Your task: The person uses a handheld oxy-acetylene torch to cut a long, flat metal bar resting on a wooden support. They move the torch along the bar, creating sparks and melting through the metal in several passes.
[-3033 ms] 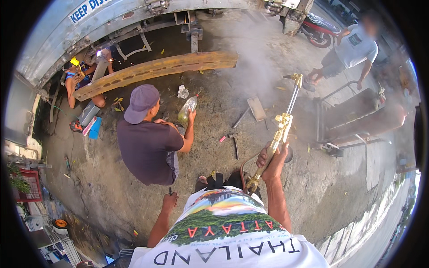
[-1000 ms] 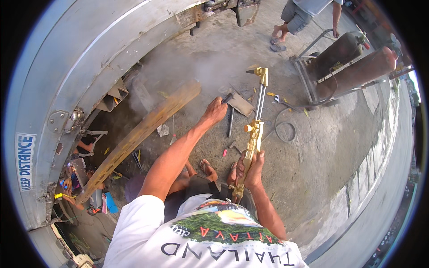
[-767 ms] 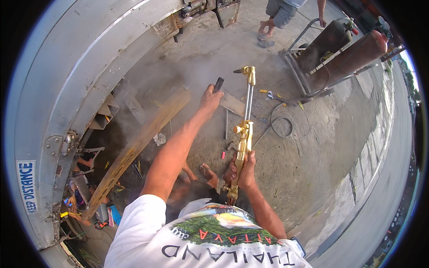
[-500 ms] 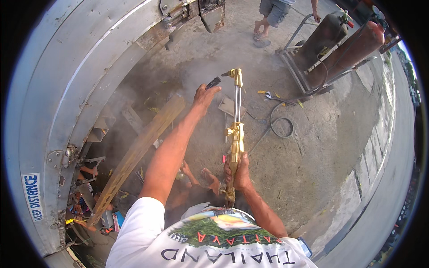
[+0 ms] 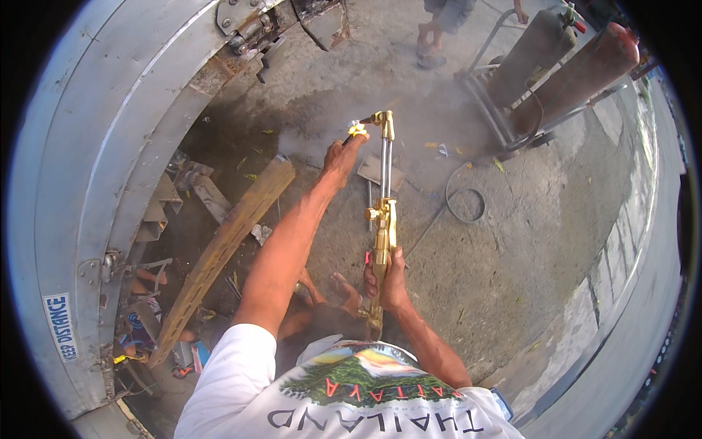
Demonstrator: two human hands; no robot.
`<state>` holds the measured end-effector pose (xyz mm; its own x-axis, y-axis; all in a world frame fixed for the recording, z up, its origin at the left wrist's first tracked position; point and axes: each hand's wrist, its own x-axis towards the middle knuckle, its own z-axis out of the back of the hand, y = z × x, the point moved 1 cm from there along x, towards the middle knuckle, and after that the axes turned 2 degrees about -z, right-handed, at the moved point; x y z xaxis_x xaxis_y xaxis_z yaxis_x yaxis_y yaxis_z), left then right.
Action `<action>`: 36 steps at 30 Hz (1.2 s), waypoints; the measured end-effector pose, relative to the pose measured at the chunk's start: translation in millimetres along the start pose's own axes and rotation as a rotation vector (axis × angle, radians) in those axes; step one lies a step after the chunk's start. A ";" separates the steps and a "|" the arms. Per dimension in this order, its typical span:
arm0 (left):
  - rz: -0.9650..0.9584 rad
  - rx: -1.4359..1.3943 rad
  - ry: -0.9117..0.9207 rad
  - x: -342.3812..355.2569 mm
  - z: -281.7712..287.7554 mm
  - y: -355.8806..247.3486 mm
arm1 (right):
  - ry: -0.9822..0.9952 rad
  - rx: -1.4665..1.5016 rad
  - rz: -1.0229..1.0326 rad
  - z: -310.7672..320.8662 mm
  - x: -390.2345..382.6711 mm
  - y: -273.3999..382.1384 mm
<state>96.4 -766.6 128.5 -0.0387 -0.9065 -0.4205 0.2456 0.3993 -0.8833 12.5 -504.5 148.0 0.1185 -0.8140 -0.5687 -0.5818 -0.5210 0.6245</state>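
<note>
My right hand (image 5: 393, 282) is closed round the brass handle of a cutting torch (image 5: 383, 227), which points away from me with its angled head turned left. My left hand (image 5: 338, 162) reaches forward, its fingers wrapped round a small dark lighter (image 5: 346, 140). A bright yellow-white flame (image 5: 357, 129) glows between the lighter's top and the torch nozzle (image 5: 372, 118). The left fingers partly cover the lighter. Smoky haze drifts over the ground beyond both hands.
Grey vehicle panels (image 5: 95, 161) curve along my left. A long wooden beam (image 5: 219, 263) slants beside metal scraps. A flat plate (image 5: 374, 169) and a coiled hose (image 5: 468, 205) lie ahead. Gas cylinders (image 5: 537, 55) stand on a cart (image 5: 491, 113) at far right, near another person's legs (image 5: 433, 35).
A bright flame has appeared at the torch nozzle by the lighter. My left hand has moved slightly forward and right, closer to the nozzle. Haze has thickened near the cart.
</note>
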 end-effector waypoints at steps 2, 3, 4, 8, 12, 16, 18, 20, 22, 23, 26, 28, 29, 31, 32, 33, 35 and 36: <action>0.056 -0.016 0.102 -10.3 -8.8 25.5 | -0.030 0.017 0.000 4.9 2.7 -0.3; 0.113 -0.021 0.182 -20.3 -10.3 50.4 | -0.038 0.044 -0.026 5.2 3.7 0.2; 0.205 -0.055 0.210 -35.1 -14.7 75.0 | -0.048 0.070 -0.050 6.3 5.2 1.3; 0.441 -0.104 0.291 -113.7 -22.4 142.7 | -0.083 0.081 -0.005 20.7 13.8 9.9; 0.413 -0.314 0.494 -189.2 -8.3 165.5 | -0.128 0.177 0.032 32.5 22.8 23.1; 0.185 -0.063 0.548 -234.4 -4.3 131.2 | -0.175 0.187 0.064 41.2 24.3 42.5; 0.174 -0.065 0.537 -244.3 -5.7 111.5 | -0.230 0.207 0.100 43.9 24.5 42.6; 0.153 0.090 0.557 -240.8 -5.5 113.9 | -0.266 0.221 0.128 45.2 26.2 39.9; 0.052 0.182 0.521 -240.8 -8.2 118.4 | -0.298 0.285 0.103 43.1 26.1 39.5; -0.052 0.195 0.476 -242.0 -8.7 118.9 | -0.314 0.319 0.090 42.2 26.3 39.0; -0.228 0.246 0.388 -239.6 -13.8 128.4 | -0.272 0.315 0.115 51.4 29.8 33.7; -0.168 0.298 0.364 -230.8 -15.1 141.1 | -0.254 0.315 0.117 50.1 32.2 29.1; -0.150 0.302 0.364 -229.4 -13.3 147.8 | -0.251 0.301 0.123 47.8 33.6 26.5; -0.113 0.302 0.380 -229.4 -9.5 143.0 | -0.272 0.283 0.128 46.0 33.6 23.4; -0.046 0.279 0.422 -228.4 -5.8 140.7 | -0.288 0.281 0.124 43.5 34.0 21.9; 0.024 0.261 0.461 -228.7 2.0 133.7 | -0.301 0.282 0.117 39.1 34.4 19.2; 0.074 0.232 0.510 -225.5 13.3 140.0 | -0.328 0.238 0.106 27.4 36.1 13.8; 0.051 0.226 0.521 -221.0 20.2 146.3 | -0.339 0.219 0.104 19.7 38.1 10.7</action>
<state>160.4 -510.6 96.4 -0.4802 -0.6766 -0.5583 0.4582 0.3492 -0.8174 -5.0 -536.0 122.5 -0.2009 -0.7096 -0.6754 -0.7384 -0.3434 0.5804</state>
